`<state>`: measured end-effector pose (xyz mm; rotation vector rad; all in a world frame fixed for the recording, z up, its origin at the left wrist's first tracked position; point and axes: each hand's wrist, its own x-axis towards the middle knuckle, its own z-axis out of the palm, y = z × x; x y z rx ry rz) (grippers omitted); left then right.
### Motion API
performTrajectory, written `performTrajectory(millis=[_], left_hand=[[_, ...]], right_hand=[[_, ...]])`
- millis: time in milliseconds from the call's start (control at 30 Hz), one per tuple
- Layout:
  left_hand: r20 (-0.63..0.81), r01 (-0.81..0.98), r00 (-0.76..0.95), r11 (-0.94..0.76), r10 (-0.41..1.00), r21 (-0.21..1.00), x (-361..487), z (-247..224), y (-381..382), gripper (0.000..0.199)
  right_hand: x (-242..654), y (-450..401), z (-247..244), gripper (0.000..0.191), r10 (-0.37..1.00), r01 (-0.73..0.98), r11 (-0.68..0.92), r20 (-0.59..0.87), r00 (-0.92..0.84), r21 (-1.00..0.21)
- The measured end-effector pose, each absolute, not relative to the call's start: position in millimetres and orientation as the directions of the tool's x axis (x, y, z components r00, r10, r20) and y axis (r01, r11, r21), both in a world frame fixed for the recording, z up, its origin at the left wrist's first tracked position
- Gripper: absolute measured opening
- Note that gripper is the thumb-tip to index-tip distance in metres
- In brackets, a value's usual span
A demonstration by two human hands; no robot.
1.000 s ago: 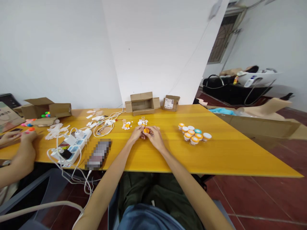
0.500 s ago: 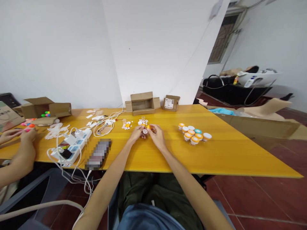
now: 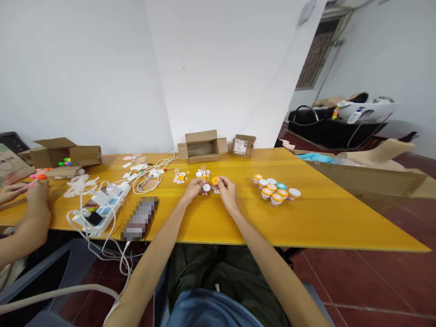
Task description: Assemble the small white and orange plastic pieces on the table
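Near the middle of the yellow table (image 3: 211, 222), my left hand (image 3: 195, 190) is closed on a small white round piece (image 3: 206, 187). My right hand (image 3: 226, 188) pinches an orange round piece (image 3: 215, 180), a short gap to the right of the white one. Small white parts (image 3: 216, 191) lie under the orange piece. Just beyond my hands are more white parts with a clear cup (image 3: 203, 168). To their left sits a pile of white and orange parts (image 3: 180, 178). Several small jars with orange, white and teal lids (image 3: 276, 190) stand to the right.
Two cardboard boxes (image 3: 203, 150) (image 3: 243, 146) stand against the wall. On the left are a power strip (image 3: 111, 209) with white cables, a phone (image 3: 141, 219), and another person's hands (image 3: 36, 193) holding pink and orange pieces. Another open box (image 3: 64, 154) is at the back left.
My right hand has moved slightly right, away from my left hand, with the orange piece. White parts beneath it now show. The other person's hands have shifted a little.
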<state>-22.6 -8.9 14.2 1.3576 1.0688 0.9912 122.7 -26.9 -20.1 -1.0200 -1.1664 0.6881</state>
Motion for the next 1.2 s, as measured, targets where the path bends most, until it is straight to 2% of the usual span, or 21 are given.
performTrajectory(millis=[100,267,367,500,700,933,1067,1200], left_hand=[[-0.025,0.063,0.245,0.01,0.969,0.998,-23,14,-8,0.02],[-0.045,0.047,0.251,0.035,0.967,0.998,-24,13,-6,0.021],[-0.042,0.051,0.259,0.03,0.965,0.998,-25,14,-6,0.02],[-0.037,0.063,0.263,0.021,0.964,0.998,-25,16,-7,0.02],[0.045,0.075,0.183,-0.06,0.982,0.995,-28,17,-5,0.021],[0.084,0.058,0.113,-0.091,0.99,0.994,-31,17,-2,0.026],[0.08,0.059,0.095,-0.086,0.992,0.995,-30,17,-3,0.026],[0.07,0.079,0.107,-0.078,0.992,0.994,-30,18,-4,0.024]], right_hand=[[124,-25,-24,0.036,0.864,0.11,0.392,0.407,0.297,-0.913],[125,-30,-24,0.023,0.819,0.395,0.389,0.508,0.265,-0.832],[125,-34,-21,0.018,0.819,0.514,0.345,0.519,0.245,-0.786],[125,-35,-20,0.016,0.826,0.552,0.328,0.516,0.227,-0.767],[122,-37,-18,0.016,0.817,0.597,0.401,0.566,0.112,-0.695],[121,-42,-15,0.015,0.782,0.692,0.484,0.62,-0.067,-0.535],[123,-40,-18,0.017,0.779,0.741,0.52,0.593,-0.206,-0.426],[122,-38,-22,0.017,0.763,0.76,0.527,0.606,-0.225,-0.381]])
